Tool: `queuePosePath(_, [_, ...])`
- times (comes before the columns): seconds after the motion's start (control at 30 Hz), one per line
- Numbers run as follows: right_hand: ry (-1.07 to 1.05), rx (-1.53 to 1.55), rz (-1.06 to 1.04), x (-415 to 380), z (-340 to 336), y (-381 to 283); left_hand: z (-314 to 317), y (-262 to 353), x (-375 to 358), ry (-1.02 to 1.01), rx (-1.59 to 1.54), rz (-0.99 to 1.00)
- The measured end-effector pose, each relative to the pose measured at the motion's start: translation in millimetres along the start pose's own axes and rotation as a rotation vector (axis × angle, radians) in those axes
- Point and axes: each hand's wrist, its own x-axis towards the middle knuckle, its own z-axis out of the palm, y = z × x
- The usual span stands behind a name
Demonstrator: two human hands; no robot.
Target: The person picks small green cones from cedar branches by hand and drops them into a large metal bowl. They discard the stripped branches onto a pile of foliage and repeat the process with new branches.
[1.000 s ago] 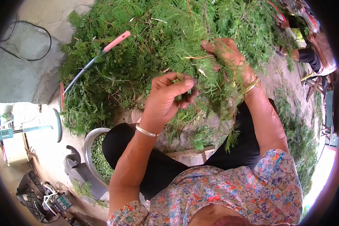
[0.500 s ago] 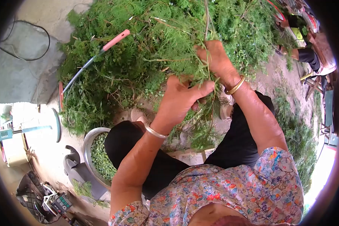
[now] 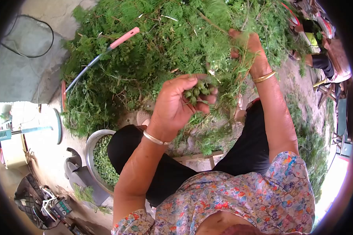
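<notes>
Curling our left hand (image 3: 175,102) inward, we cup a small cluster of round green seed pods (image 3: 199,91) between the bent fingertips and the thumb, held up in front of the heap. Our right hand (image 3: 248,46) reaches further out, its fingers closed around a thin brown stem with feathery green sprigs (image 3: 228,29) at the edge of the heap; a gold bangle (image 3: 263,77) sits on that wrist and a silver bangle (image 3: 156,138) on the left one. Beyond both hands lies the big heap of feathery green cuttings (image 3: 153,47), spread over bare, sandy ground (image 3: 298,82), with a long tool with a pink handle and a metal shaft (image 3: 102,55) lying across its left side. Below our left forearm, beside the black-trousered knee, a round metal bowl (image 3: 89,145) stands on the ground, filled with green pods. Further left we see a pale concrete slab (image 3: 23,78) with a black cable (image 3: 27,35) looped on it, and a grey pedestal fan (image 3: 11,133). At the upper right another person's legs (image 3: 319,58) show near some wooden furniture
</notes>
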Motion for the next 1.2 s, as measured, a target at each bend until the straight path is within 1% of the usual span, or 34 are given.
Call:
queuePosePath(0.03, [-0.002,0.0,0.002,1,-2,2,0,0,0,0.014,-0.123,0.0])
queuePosePath(0.07, [-0.036,0.02,0.024,4,-7,6,-3,0,2,-0.035,-0.177,-0.009])
queuePosePath(0.13, [-0.071,0.039,0.044,5,-14,12,0,2,1,-0.042,-0.223,-0.017])
queuePosePath(0.2, [-0.26,0.201,0.024,0,-19,17,1,3,2,-0.049,-0.268,-0.024])
queuePosePath(0.23, [-0.261,0.201,0.025,2,-22,20,0,2,2,-0.055,-0.249,-0.022])
queuePosePath(0.3, [-0.377,0.309,0.113,6,-27,26,-2,0,3,-0.061,-0.228,-0.02])
queuePosePath(0.33, [-0.377,0.31,0.112,4,-25,22,-2,-1,3,-0.035,-0.108,0.014])
queuePosePath(0.37, [-0.378,0.142,0.089,1,-22,17,-2,-1,3,-0.01,0.012,0.046])
queuePosePath(0.4, [-0.377,-0.026,0.065,-2,-18,12,-1,0,3,-0.01,0.014,0.046])
queuePosePath(0.43, [-0.376,-0.025,0.064,-9,-10,9,0,1,2,-0.011,-0.007,0.046])
queuePosePath(0.5, [-0.211,0.099,-0.007,-24,3,7,1,1,2,-0.014,-0.027,0.044])
queuePosePath(0.53, [-0.209,0.1,-0.007,-19,-3,8,2,0,2,-0.008,-0.018,0.08])
queuePosePath(0.57, [-0.365,0.055,0.017,-12,-11,9,3,-1,3,-0.002,-0.011,0.115])
queuePosePath(0.6, [-0.442,0.033,0.031,-10,-15,11,4,0,3,-0.002,-0.01,0.114])
queuePosePath(0.63, [-0.519,0.01,0.043,-13,-13,8,5,2,2,0.003,-0.092,0.085])
queuePosePath(0.67, [-0.405,0.058,0.007,-21,-7,6,5,3,2,0.009,-0.174,0.057])
queuePosePath(0.7, [-0.291,0.104,-0.028,-26,-2,3,0,6,2,0.008,-0.175,0.056])
queuePosePath(0.73, [-0.287,0.103,-0.029,-24,-3,6,-10,10,2,0.001,-0.099,0.088])
queuePosePath(0.77, [-0.263,0.217,-0.012,-20,-6,11,-14,17,0,-0.011,-0.024,0.118])
queuePosePath(0.83, [-0.228,0.331,-0.008,-12,-13,16,-11,38,-14,0.167,0.135,0.3])
queuePosePath(0.9, [-0.332,0.548,0.144,-4,-21,18,-26,66,-35,0.276,0.327,0.455])
queuePosePath(0.93, [-0.404,0.619,0.167,1,-27,21,-30,79,-50,0.401,0.348,0.506])
queuePosePath(0.97, [-0.398,0.623,0.157,7,-32,24,-33,90,-66,0.53,0.368,0.557])
queuePosePath(1.03, [-0.586,0.76,0.188,15,-38,27,-44,99,-94,0.813,0.42,0.694])
queuePosePath(1.07, [-0.316,0.484,0.036,-5,-28,13,-63,103,-117,0.865,0.51,0.663])
queuePosePath(1.1, [-0.315,0.494,0.032,3,-31,17,-87,103,-143,0.916,0.601,0.631])
queuePosePath(1.17, [-0.469,0.767,0.188,25,-37,28,-129,91,-196,1.148,1.055,0.432])
queuePosePath(1.2, [-0.468,0.772,0.182,21,-36,23,-166,83,-230,1.248,1.451,0.232])
